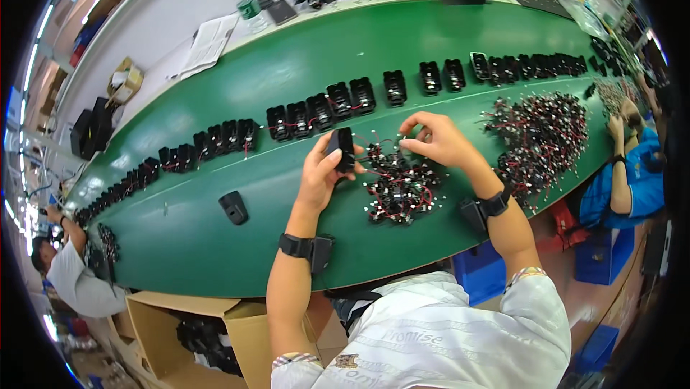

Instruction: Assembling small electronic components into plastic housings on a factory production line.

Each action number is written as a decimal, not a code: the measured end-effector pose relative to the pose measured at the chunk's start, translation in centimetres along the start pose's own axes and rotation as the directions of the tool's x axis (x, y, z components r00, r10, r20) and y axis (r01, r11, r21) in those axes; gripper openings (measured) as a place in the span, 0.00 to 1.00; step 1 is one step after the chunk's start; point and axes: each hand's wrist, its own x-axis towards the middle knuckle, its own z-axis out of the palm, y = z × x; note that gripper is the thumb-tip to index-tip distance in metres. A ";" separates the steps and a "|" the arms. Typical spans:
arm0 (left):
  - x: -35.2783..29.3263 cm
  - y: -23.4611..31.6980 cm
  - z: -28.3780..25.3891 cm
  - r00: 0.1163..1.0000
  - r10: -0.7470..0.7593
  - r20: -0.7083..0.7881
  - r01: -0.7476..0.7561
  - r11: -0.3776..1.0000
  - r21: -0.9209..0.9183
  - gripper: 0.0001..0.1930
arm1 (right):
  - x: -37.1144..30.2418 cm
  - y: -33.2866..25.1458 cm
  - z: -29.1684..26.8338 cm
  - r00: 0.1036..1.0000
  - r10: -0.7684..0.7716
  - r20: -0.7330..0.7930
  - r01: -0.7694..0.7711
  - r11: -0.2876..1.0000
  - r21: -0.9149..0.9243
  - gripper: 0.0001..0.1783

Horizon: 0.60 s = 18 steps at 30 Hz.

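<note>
My left hand [317, 172] is closed around a black plastic housing [346, 147], tilted upright above the green table. To its right, my right hand [440, 142] has thumb and index finger pinched together over a small heap of black parts with red and black wires and white connectors [404, 191]. Whatever lies between those fingertips is too small to make out. A thin wire seems to run near the housing's right side. Left of my hands, a single black housing [233, 208] lies on the table.
Black housings [298, 120] stand in a long row beyond my hands. A larger wired-part heap [540, 141] lies to the right. Co-workers sit at the far left [83, 274] and right [625, 180]. An open carton [180, 305] stands below the front edge; a bottle [248, 6] stands behind.
</note>
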 end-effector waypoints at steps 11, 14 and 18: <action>-0.7 0.3 -0.4 0.999 0.031 0.011 -0.031 0.999 0.007 0.31 | 0.4 -1.3 2.8 0.985 -0.134 0.106 0.130 0.990 0.048 0.07; 0.3 0.2 -0.2 0.994 0.111 -0.007 -0.111 0.992 0.063 0.27 | -0.1 0.4 1.8 0.995 -0.038 0.088 0.017 0.973 0.229 0.06; -1.6 3.0 -1.2 0.943 0.291 -0.161 -0.228 0.918 0.323 0.22 | -0.4 1.7 2.0 0.989 -0.071 0.132 0.020 0.936 0.352 0.08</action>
